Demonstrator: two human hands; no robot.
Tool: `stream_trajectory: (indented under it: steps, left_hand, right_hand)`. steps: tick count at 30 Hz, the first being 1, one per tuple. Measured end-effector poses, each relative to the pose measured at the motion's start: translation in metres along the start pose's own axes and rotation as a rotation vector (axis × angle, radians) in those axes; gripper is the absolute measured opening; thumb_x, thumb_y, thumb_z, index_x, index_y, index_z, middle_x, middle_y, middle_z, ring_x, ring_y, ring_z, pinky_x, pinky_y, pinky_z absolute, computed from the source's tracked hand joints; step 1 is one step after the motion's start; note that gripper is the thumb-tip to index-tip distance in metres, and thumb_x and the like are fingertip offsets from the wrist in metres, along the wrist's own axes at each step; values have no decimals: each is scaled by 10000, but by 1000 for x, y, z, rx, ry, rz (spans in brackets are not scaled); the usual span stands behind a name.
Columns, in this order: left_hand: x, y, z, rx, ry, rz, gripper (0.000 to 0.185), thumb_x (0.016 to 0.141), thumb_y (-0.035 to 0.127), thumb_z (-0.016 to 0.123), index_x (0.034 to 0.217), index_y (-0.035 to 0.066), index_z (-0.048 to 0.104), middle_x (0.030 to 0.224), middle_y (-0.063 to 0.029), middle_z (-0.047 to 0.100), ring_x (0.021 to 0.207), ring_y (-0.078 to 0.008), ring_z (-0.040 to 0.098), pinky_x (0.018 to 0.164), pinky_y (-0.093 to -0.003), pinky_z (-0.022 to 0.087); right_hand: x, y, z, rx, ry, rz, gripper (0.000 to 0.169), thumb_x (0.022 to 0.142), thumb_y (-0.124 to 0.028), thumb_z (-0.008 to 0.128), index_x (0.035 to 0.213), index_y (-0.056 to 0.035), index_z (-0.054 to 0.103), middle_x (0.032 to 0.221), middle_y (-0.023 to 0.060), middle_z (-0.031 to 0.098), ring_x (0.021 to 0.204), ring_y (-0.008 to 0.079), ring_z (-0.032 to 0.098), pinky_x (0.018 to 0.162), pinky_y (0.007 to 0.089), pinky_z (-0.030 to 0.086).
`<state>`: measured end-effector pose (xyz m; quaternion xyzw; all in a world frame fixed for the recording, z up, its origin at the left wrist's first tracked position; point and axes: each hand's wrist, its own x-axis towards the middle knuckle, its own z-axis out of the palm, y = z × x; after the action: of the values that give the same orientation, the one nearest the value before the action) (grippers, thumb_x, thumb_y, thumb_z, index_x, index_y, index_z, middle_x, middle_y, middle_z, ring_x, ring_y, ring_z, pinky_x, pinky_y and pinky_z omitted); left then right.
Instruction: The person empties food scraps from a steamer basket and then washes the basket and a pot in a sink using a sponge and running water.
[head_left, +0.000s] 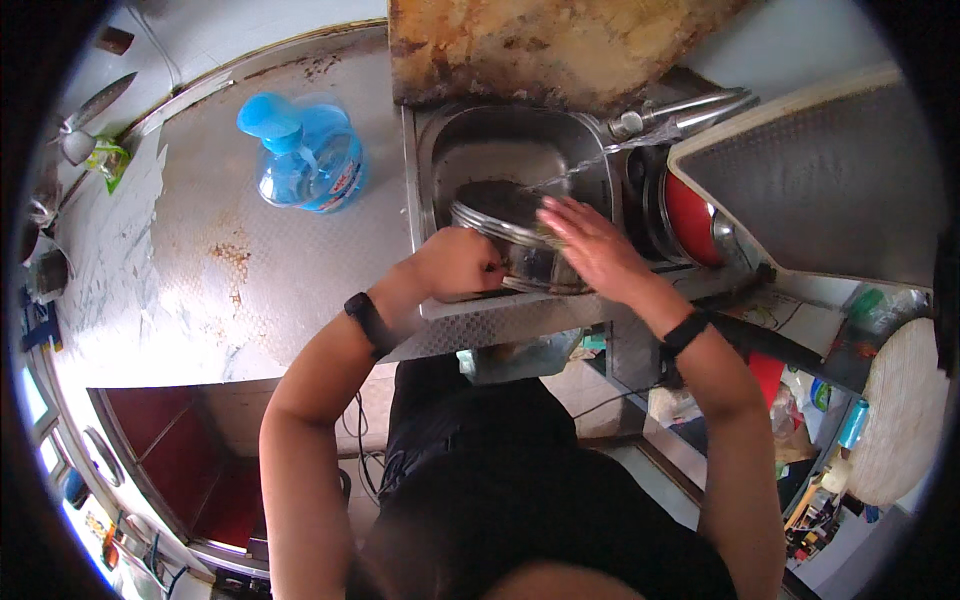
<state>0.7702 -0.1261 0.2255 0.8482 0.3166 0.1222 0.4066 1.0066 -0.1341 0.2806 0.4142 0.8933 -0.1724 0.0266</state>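
A metal pot (536, 262) leans tilted inside the stainless steel sink (499, 161), its dark opening facing away from me. My left hand (465, 262) is closed at the pot's near left side, seemingly on its handle, which the fingers hide. Against the pot's right outer side lies my right hand (589, 244), fingers stretched out, with a bit of yellowish-green material just visible under them, probably a scouring pad. Water streams from the faucet (675, 120) down towards the pot's rim.
Left of the sink, a blue-tinted plastic bottle (311, 165) stands on the worn metal counter (202, 262). A stained board (525, 49) rises behind the sink. To the right are a red pan or lid (690, 221) and a large dark tray (817, 172) leaning over it.
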Motion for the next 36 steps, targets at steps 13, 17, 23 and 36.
stream_trajectory:
  steps: [13,17,23,36]
  left_hand:
    - [-2,8,4,61,32,49,213,710,235,587,599,53,595,580,-133,558,531,-307,546,491,-373,440]
    - [-21,18,18,227,13,186,180,688,207,582,554,90,555,545,-83,555,488,-266,551,455,-359,451]
    - [-43,12,24,317,-17,262,184,694,215,529,561,88,520,530,-83,539,501,-271,555,452,-374,446]
    - [-54,-4,21,341,-171,265,163,674,188,532,541,98,505,470,-69,497,434,-254,519,406,-352,414]
  right_hand:
    - [-62,58,45,473,246,265,459,864,-283,413,1278,-90,369,1354,110,290,1222,313,295,1020,387,222]
    - [-47,81,64,493,79,451,474,912,-351,299,1269,-46,357,1341,158,297,1231,332,279,1018,374,225]
    - [4,136,120,452,172,548,466,906,-353,308,1209,-10,396,1222,201,422,1146,337,391,952,368,314]
    - [134,32,84,309,-123,-139,356,867,-344,369,1102,-114,506,1175,86,480,1136,301,387,927,415,315]
